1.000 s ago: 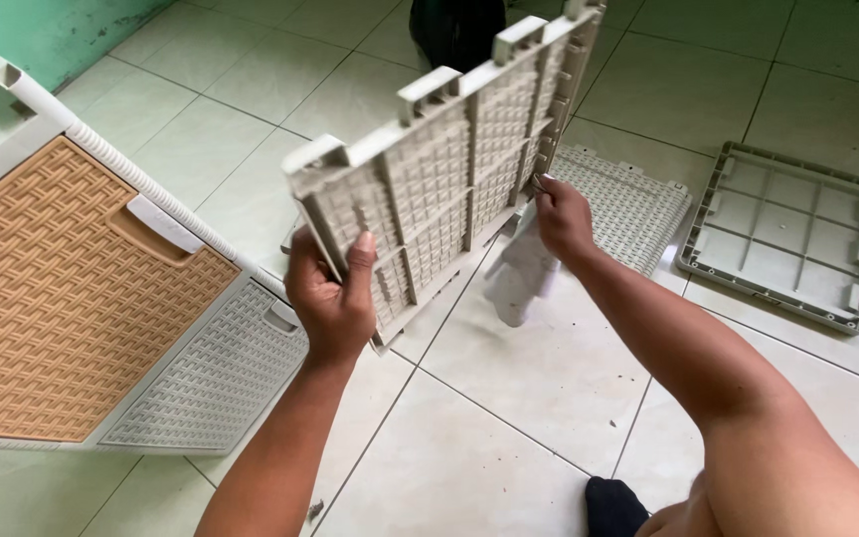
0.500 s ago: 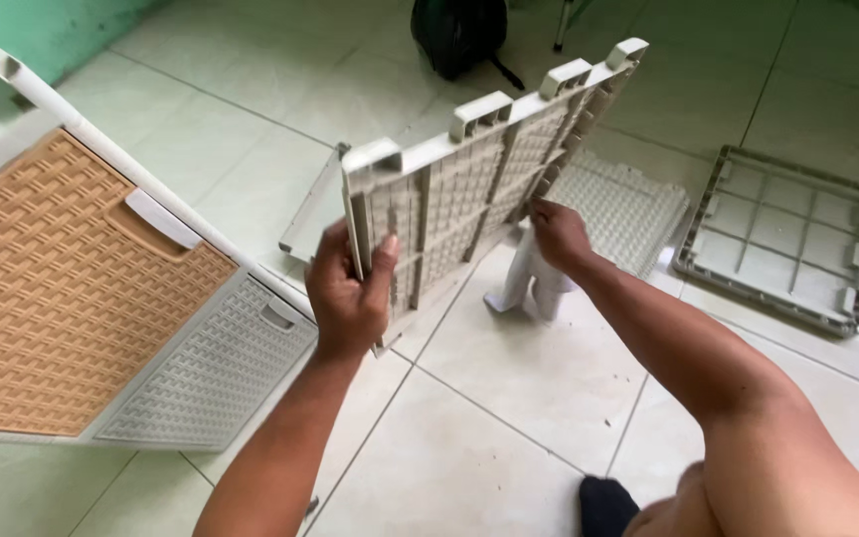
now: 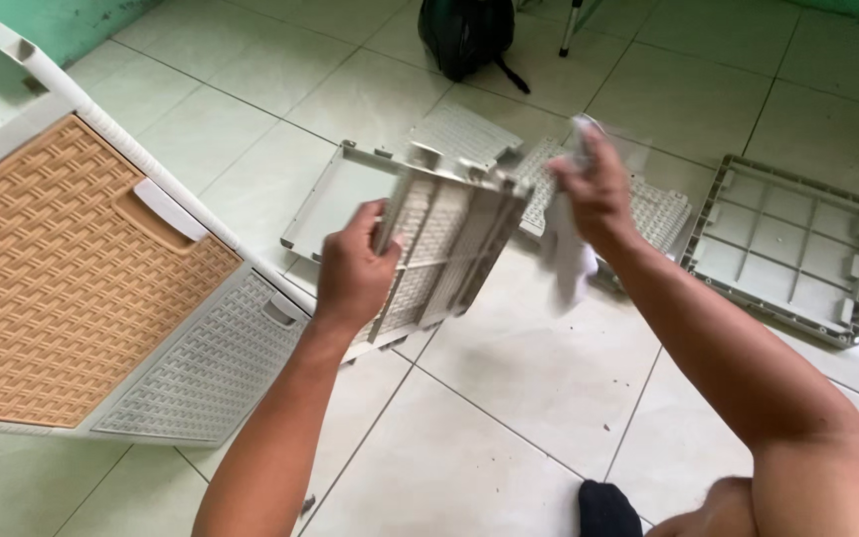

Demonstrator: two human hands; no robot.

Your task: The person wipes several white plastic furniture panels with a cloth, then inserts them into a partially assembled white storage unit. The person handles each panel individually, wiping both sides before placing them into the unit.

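Panel has tipped flatter since before, right hand now lifted off it | left hand grip clamped on panel's near edge | right grip closed around a blurred white piece | flat tray on floor beyond left grip.

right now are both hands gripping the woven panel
No, only the left hand grips the woven panel; the right hand is off it, holding a blurred white piece.

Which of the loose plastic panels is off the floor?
The woven-pattern panel gripped in the left hand; the others, like the grid frame, lie flat on the tiles.
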